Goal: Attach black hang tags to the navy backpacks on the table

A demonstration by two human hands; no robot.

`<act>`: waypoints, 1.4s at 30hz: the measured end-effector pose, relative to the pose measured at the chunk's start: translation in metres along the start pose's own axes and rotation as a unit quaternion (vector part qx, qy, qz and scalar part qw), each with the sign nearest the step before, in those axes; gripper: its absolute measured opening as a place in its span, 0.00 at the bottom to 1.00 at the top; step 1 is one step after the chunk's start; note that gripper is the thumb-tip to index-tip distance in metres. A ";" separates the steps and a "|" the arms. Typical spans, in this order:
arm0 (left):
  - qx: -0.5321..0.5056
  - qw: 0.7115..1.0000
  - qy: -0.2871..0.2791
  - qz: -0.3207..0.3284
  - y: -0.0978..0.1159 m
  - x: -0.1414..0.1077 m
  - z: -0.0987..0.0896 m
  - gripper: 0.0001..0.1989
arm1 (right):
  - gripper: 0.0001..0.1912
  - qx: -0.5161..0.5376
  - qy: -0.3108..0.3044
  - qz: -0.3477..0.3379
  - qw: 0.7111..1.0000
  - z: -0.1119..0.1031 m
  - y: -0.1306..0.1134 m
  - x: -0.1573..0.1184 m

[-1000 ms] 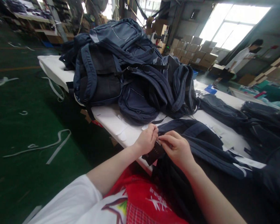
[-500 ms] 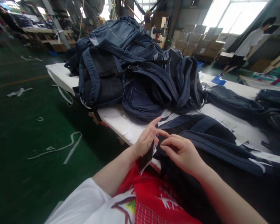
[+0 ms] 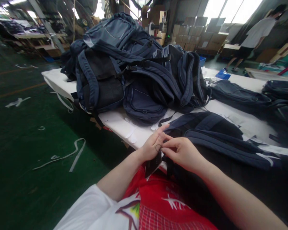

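A black hang tag (image 3: 154, 164) with a thin string loop (image 3: 158, 147) dangles between my hands, above my red apron. My left hand (image 3: 151, 146) is closed about the tag's upper end, its forefinger stretched forward; the exact grip is partly hidden. Thumb and forefinger of my right hand (image 3: 186, 153) pinch together beside the loop, touching the left fingers. Just past them, a dark navy backpack (image 3: 220, 140) lies on the white table (image 3: 117, 119), partly under my right forearm.
Several navy backpacks (image 3: 144, 92) form a high pile ahead. More dark bags (image 3: 240, 94) lie at the right, near a blue box (image 3: 222, 74). Pale strips (image 3: 76, 153) litter the green floor. A person (image 3: 256, 35) stands at the far right by stacked cartons (image 3: 194, 35).
My right hand has moved left to meet the left fingers at the string loop. The tag has turned, showing more of its black face. The view has shifted slightly.
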State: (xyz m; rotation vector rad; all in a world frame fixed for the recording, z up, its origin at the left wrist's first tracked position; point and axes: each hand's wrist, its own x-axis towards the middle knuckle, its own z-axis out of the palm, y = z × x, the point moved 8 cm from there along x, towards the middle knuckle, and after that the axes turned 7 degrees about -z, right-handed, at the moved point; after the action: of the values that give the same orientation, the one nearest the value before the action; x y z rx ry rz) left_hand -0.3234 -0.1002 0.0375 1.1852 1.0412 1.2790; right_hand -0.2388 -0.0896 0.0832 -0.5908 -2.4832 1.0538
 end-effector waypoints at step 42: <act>0.140 0.957 -0.204 -0.153 -0.024 0.011 0.070 0.10 | 0.10 0.636 0.112 0.231 0.728 -0.042 0.085 -0.101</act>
State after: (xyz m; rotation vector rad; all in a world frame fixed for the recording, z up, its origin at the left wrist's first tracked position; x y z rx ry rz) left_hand -0.2504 -0.0919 0.0237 1.3659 1.0633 0.6228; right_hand -0.1139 -0.0637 0.0297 -0.7473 -0.8957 2.2859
